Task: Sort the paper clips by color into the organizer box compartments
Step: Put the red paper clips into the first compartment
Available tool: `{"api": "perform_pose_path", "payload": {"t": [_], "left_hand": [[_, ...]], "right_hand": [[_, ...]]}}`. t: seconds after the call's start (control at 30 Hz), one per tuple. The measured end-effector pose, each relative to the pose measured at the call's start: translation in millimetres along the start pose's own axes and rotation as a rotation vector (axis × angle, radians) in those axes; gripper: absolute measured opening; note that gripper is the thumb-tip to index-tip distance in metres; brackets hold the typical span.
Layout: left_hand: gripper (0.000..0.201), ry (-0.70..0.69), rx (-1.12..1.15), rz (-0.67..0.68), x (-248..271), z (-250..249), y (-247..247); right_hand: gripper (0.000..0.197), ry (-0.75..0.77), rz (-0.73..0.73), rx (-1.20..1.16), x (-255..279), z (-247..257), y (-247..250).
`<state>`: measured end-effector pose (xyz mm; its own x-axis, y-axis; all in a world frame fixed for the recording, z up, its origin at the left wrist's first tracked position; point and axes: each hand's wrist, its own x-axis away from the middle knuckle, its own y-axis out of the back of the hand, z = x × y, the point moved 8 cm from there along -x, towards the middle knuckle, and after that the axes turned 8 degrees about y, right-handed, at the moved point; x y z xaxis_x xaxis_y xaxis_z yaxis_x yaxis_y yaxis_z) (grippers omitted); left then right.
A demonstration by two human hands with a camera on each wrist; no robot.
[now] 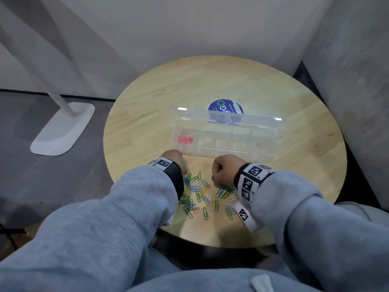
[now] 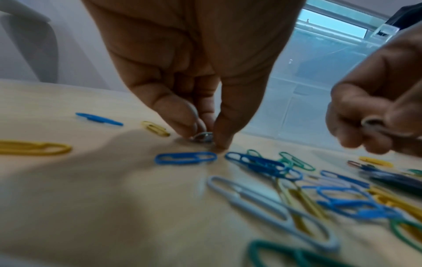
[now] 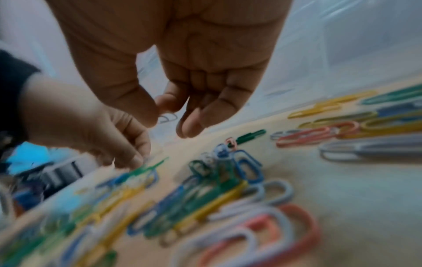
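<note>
A clear organizer box (image 1: pixel 242 142) lies open on the round wooden table (image 1: pixel 210 85), with pink clips (image 1: pixel 186 140) in its leftmost compartment. A mixed pile of blue, green, yellow, white and pink paper clips (image 1: pixel 202 192) is spread in front of it. My left hand (image 2: pixel 205 137) is down at the pile's left edge, thumb and fingertips pinching a pale grey-white clip (image 2: pixel 202 135) against the table. My right hand (image 3: pixel 164 112) hovers just above the pile's right side and pinches another pale clip (image 3: pixel 169 117) between thumb and forefinger. In the head view both hands (image 1: pixel 173 158) (image 1: pixel 221 169) show only their backs.
The box's clear lid (image 1: pixel 227 118) stands open behind it, over a round blue sticker (image 1: pixel 225 107). A white lamp base (image 1: pixel 63 129) stands on the floor to the left. Grey walls close in behind and to the right. The table edge is near my lap.
</note>
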<state>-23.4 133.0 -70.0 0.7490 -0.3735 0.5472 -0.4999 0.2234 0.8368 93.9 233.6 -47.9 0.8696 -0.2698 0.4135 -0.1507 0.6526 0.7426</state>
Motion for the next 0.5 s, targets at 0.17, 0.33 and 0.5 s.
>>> {"api": "perform_pose_path", "payload": {"t": [0.17,0.33,0.5], "left_hand": [[0.024,-0.025,0.028,-0.046,5,1,2],[0.011,0.023,0.325,-0.071,10,20,16],[0.024,0.032,1.069,0.159,11,43,25]], "right_hand": [[0.022,-0.013,-0.126,-0.21,6,-11,10],[0.026,-0.085,-0.102,-0.478,8,-17,-3],[0.033,-0.134,-0.043,-0.6,6,-3,-13]]}}
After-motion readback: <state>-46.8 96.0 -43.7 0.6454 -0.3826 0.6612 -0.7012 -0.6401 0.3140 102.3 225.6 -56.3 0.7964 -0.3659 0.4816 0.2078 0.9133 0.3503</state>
